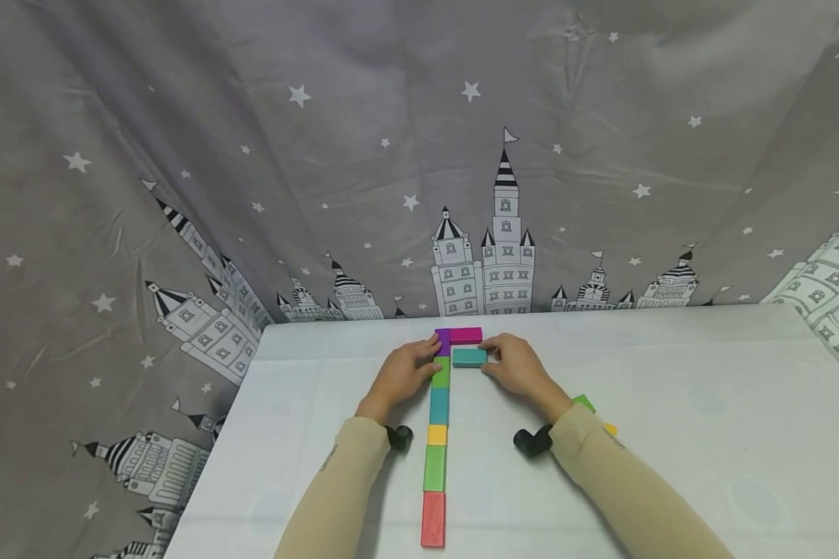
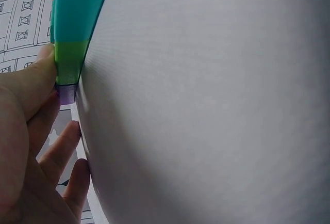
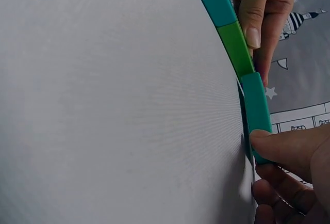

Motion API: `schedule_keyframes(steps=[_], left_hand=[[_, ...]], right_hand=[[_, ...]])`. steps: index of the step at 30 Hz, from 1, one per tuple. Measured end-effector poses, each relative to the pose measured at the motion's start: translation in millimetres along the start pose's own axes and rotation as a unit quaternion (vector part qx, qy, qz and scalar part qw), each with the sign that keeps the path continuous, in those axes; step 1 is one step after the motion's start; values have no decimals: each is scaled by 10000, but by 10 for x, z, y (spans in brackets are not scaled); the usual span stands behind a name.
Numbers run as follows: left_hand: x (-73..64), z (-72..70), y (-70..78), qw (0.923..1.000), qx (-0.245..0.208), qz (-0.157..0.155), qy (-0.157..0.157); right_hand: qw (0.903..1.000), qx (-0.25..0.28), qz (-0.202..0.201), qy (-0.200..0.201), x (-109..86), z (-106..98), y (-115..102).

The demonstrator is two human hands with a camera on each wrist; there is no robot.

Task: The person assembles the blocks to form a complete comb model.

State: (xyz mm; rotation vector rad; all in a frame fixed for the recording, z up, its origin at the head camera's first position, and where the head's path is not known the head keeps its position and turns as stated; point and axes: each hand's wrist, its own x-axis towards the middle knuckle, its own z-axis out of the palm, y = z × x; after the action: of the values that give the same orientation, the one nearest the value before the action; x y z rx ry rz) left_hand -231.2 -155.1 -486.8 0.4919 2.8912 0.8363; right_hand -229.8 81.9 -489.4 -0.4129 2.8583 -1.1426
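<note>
A teal block (image 1: 468, 358) lies to the right of a line of coloured blocks, its right end pinched between the thumb and index finger of my right hand (image 1: 520, 366). A narrow gap shows between it and the line in the head view. My left hand (image 1: 401, 375) rests along the line's left side, fingers touching the purple block (image 1: 443, 342) and thumb on the green block (image 1: 441, 373). Beyond the teal block, a magenta block (image 1: 466, 335) extends rightward from the purple one. The right wrist view shows the teal block (image 3: 256, 102) with my thumb across its near end.
Toward me the line continues with a blue-teal block (image 1: 439, 406), a yellow block (image 1: 437, 435), another green block (image 1: 435, 468) and a red block (image 1: 433, 519). A loose green block (image 1: 584, 403) and a yellow piece (image 1: 611, 428) lie partly behind my right forearm. A castle-print curtain (image 1: 363, 194) backs the white table (image 1: 705, 466).
</note>
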Motion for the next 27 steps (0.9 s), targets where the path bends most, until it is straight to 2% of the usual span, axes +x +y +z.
schedule_keyframes(steps=[27], left_hand=[[-8,5,-25,10000,-59,64,37]], right_hand=[[9999,-168,-2,-33,58,68,-25]])
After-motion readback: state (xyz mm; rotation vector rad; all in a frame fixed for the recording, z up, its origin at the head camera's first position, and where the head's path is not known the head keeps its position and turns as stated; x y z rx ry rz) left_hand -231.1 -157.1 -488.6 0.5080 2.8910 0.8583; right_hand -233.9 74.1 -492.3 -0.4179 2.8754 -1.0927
